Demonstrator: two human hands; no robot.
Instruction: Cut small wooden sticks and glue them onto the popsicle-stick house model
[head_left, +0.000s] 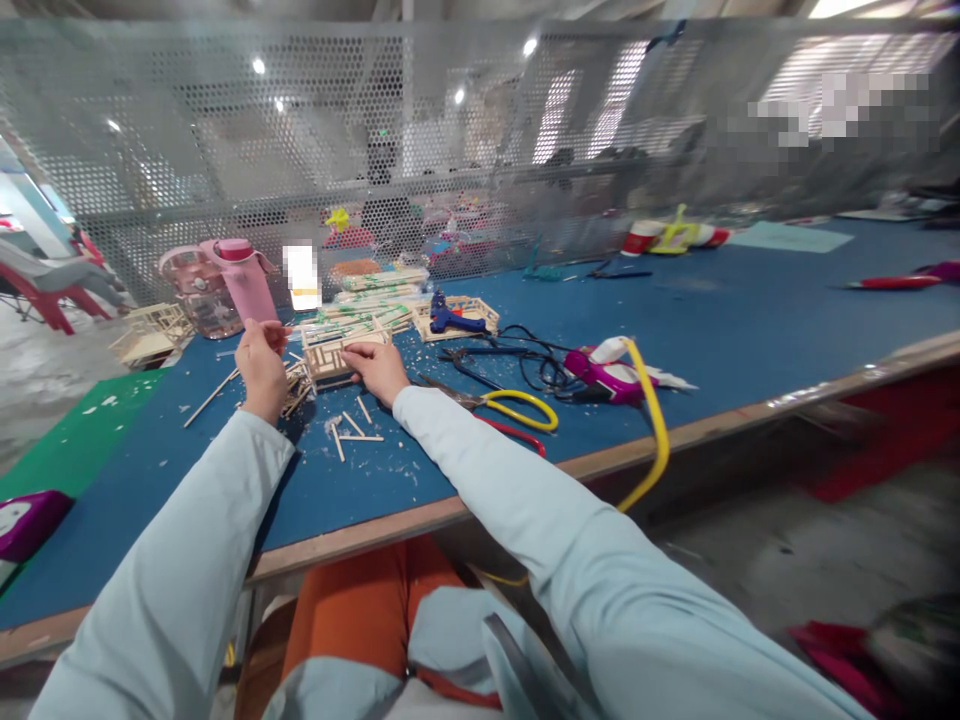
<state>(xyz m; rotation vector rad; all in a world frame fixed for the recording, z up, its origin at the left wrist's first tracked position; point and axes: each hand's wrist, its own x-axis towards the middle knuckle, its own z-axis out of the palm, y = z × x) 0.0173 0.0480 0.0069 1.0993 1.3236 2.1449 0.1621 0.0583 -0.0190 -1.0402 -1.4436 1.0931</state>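
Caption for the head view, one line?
Right hand holds a small stick frame on the blue table; left hand raised beside it, yellow-handled scissors nearby.

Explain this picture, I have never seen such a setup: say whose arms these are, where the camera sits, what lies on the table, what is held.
No machine here: a person wears one camera on the head, looking down at their own arms in pale blue sleeves. On the blue-topped workbench lie yellow-handled scissors, a pink-and-white glue gun, a blue glue gun and loose wooden sticks. The right hand touches a small wooden lattice frame; the left hand is raised beside it, fingers pinched, contents too small to tell.
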